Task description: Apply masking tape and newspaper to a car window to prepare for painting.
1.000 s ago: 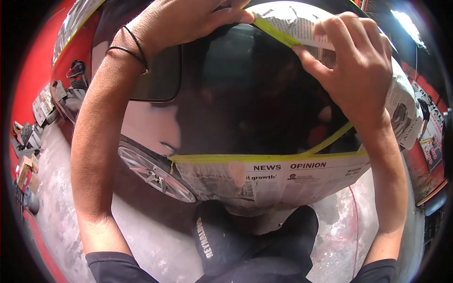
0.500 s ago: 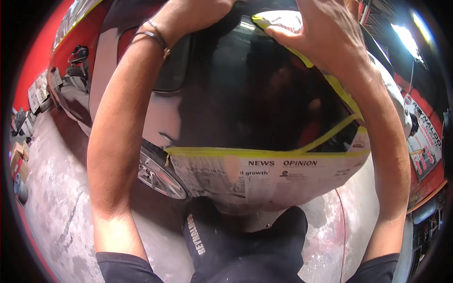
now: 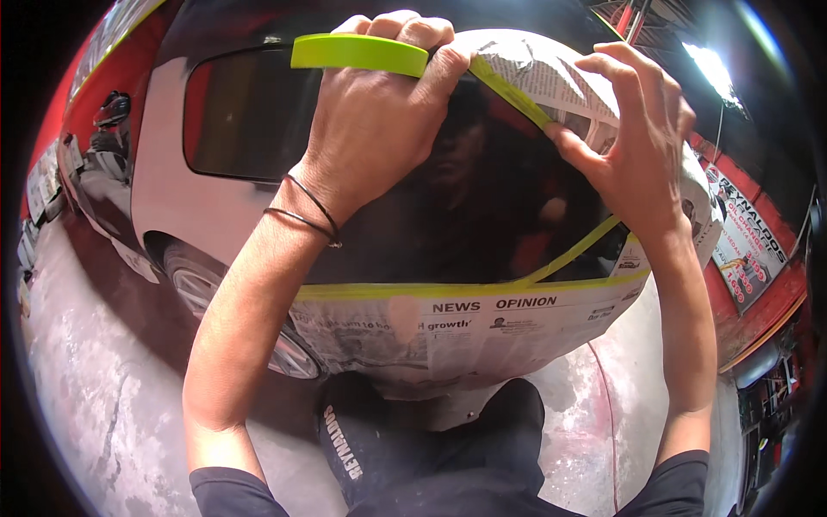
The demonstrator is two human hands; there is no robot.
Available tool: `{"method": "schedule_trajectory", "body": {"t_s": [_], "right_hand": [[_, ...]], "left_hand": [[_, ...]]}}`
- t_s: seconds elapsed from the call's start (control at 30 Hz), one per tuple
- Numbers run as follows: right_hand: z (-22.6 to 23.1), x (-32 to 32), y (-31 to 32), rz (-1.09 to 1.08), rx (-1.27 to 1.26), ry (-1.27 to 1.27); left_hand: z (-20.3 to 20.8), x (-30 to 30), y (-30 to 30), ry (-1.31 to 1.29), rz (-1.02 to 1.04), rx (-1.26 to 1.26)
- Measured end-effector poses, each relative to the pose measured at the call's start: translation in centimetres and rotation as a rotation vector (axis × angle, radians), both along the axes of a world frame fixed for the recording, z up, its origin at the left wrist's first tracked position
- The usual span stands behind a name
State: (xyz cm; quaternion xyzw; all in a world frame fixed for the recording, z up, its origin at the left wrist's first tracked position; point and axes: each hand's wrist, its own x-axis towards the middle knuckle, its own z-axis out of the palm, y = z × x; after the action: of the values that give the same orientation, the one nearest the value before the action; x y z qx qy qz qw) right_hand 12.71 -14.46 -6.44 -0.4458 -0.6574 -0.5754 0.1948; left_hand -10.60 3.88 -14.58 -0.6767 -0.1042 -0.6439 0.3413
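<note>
My left hand is closed around a roll of bright yellow-green masking tape, held at the upper edge of the dark glossy car panel. A strip of the same tape slants down from beside that hand, along the border between the dark surface and a crumpled newspaper sheet. At the strip's lower part, the thumb of my right hand presses against the edge. Its other fingers are spread and curved over the newspaper. More newspaper hangs below, edged by a horizontal tape line.
The car's side window and wheel are at the left. A printed sign stands at the right near a red wall. A thin dark red line runs along the stained concrete floor.
My left hand has come lower, bringing the tape roll into full sight. The right hand has moved down and rightward, uncovering more of the upper newspaper. The view has shifted upward.
</note>
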Motion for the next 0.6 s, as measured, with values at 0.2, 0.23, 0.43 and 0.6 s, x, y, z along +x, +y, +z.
{"method": "schedule_trajectory", "body": {"t_s": [0.2,0.23,0.43,0.6], "right_hand": [[-1.5,0.4,0.6,0.045,0.076,0.015],[-1.8,0.5,0.2,0.058,0.087,0.019],[-4.8,1.2,-5.2,0.201,0.045,0.142],[-9.2,1.8,-8.9,0.546,-0.691,0.523]], "left_hand": [[-0.9,1.0,-0.4,-0.043,-0.025,0.038],[-1.1,1.0,-0.7,-0.023,-0.017,0.044],[-0.6,2.4,-5.7,0.125,-0.189,-0.119],[-5.2,4.5,-17.2,0.656,-1.257,-0.533]]}}
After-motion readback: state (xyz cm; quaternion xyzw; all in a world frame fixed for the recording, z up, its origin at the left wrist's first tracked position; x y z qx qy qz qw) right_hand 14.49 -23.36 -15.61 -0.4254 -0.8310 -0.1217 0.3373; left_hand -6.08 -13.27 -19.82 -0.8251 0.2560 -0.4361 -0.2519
